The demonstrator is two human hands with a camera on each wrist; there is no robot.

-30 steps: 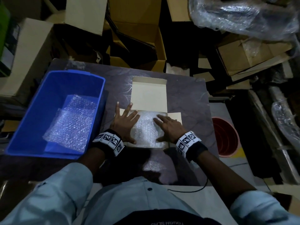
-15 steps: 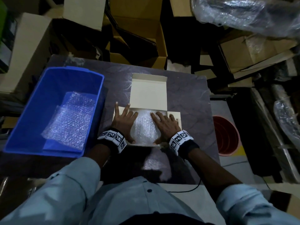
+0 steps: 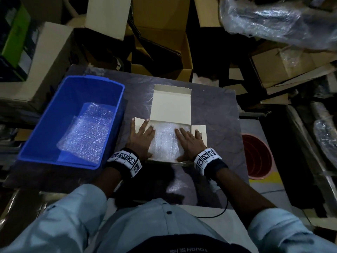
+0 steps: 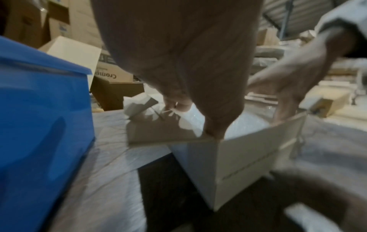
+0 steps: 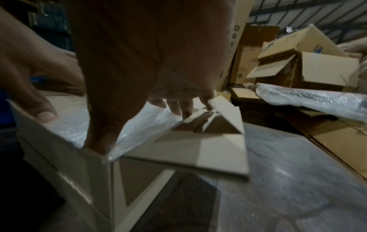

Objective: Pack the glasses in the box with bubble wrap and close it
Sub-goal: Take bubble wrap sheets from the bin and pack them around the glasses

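Table (image 3: 215, 114): 1 box (image 3: 171, 105); 2 hands on wrap (image 3: 165, 141); 1 bin (image 3: 45, 125)

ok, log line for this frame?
stage: tucking bubble wrap into box | left hand: pressing | right hand: pressing | lid: open

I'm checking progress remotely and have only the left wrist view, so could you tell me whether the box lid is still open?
Observer: Yes, in the head view the lid stands open behind the box.
Operator: Thank you. Is anything inside the blue bin?
Observer: A spare sheet of bubble wrap lies in the blue bin.
Operator: And the right hand's thumb?
Observer: In the right wrist view, the right hand has its thumb tucked at the box's near corner, on the bubble wrap in the box.
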